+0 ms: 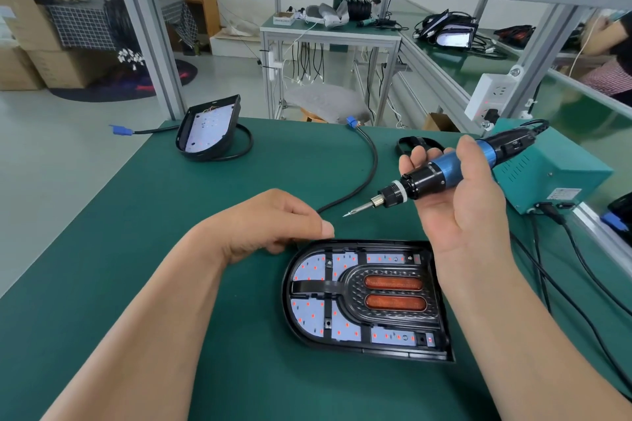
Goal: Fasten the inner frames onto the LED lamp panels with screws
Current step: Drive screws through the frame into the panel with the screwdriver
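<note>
1. The green desk (pixel 171 249) fills the view, running from the near edge to the far end.
2. The LED lamp panel (pixel 309 316) lies flat, near and right of centre, its rounded end to the left. The black inner frame (pixel 355 297) is seated in it.
3. On the right sits a teal power box (pixel 547 178), with cables trailing from its near side.
4. At the far left, a second lamp panel (pixel 208 128) is propped at a tilt.
5. The right hand (pixel 458 215) is raised palm-up above the near panel's far right corner and grips the electric screwdriver (pixel 444 171), bit pointing left and down.
6. The left hand (pixel 273 219) sits knuckles-up at the panel's far left edge with fingers curled under. I cannot tell whether it holds anything.
7. A black cable (pixel 362 178) curves from that hand to the far edge.
</note>
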{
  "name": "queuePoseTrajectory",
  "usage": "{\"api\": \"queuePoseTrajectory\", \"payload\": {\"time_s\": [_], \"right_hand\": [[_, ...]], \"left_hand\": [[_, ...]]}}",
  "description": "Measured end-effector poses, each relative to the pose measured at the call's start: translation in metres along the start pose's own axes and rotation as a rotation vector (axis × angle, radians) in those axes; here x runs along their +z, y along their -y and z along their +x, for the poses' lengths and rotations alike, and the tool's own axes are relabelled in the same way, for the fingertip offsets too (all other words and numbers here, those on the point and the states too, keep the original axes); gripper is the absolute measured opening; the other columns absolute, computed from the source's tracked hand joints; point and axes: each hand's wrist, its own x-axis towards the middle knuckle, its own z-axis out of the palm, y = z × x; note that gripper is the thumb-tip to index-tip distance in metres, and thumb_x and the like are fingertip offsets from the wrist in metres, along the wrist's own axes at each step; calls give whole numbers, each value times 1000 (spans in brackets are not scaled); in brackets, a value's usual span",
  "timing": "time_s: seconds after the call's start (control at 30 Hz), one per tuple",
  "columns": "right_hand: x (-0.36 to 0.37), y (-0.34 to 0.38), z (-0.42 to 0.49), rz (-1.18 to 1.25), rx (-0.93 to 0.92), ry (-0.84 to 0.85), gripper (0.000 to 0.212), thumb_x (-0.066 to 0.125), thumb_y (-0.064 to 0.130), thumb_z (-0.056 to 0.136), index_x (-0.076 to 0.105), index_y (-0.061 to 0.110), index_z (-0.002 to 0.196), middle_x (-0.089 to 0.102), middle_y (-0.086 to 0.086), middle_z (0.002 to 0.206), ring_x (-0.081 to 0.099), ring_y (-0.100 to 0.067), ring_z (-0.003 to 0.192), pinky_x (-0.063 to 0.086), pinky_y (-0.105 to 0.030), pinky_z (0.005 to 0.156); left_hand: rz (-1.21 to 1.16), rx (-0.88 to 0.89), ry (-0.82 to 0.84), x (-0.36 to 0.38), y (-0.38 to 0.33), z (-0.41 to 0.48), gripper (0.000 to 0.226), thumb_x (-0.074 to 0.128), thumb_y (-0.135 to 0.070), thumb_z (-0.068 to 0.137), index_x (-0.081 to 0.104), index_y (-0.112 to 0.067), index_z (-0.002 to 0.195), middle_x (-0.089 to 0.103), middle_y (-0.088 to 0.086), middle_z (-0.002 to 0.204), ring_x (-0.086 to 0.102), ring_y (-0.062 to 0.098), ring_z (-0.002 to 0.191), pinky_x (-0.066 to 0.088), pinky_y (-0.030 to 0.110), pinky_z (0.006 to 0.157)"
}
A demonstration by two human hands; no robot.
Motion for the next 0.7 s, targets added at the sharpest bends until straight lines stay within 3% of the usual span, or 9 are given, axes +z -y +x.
{"api": "queuePoseTrajectory", "payload": {"time_s": [0.13, 0.27, 0.37, 0.53, 0.7], "right_hand": [[2, 0, -2, -5, 3, 15, 19, 67, 22, 105, 56, 6, 106, 66, -9, 80, 72, -27, 74, 65, -49, 84], [4, -2, -4, -23, 10, 35, 19, 67, 21, 105, 56, 6, 108, 65, -9, 81, 70, -25, 73, 64, -48, 84], [4, -3, -6, -40, 12, 57, 17, 66, 20, 104, 57, 6, 107, 65, -8, 80, 69, -24, 71, 64, -47, 83], [6, -4, -10, -76, 13, 133, 15, 66, 18, 102, 57, 7, 107, 63, -7, 81, 66, -22, 70, 63, -44, 81], [11, -6, -18, -120, 8, 200, 11, 64, 16, 101, 57, 7, 104, 60, -6, 79, 61, -20, 67, 61, -40, 75]], "left_hand": [[59, -20, 48, 3, -7, -4, 48, 86, -55, 71, 85, -19, 103, 76, 24, 107, 56, 24, 88, 39, 42, 82], [118, 2, 43, 4, -9, -3, 33, 86, -47, 75, 86, -22, 96, 83, 5, 101, 73, 15, 95, 55, 42, 103], [157, 26, 26, 7, -10, -2, 25, 83, -45, 79, 86, -23, 91, 83, -1, 96, 72, 7, 89, 55, 38, 100], [201, 53, -35, 10, -5, 2, 27, 81, -49, 78, 85, -24, 88, 82, 0, 97, 70, 7, 90, 53, 45, 103], [192, 73, -72, 8, -1, 3, 29, 82, -51, 78, 85, -25, 90, 82, -2, 95, 70, 4, 86, 56, 35, 94]]}}
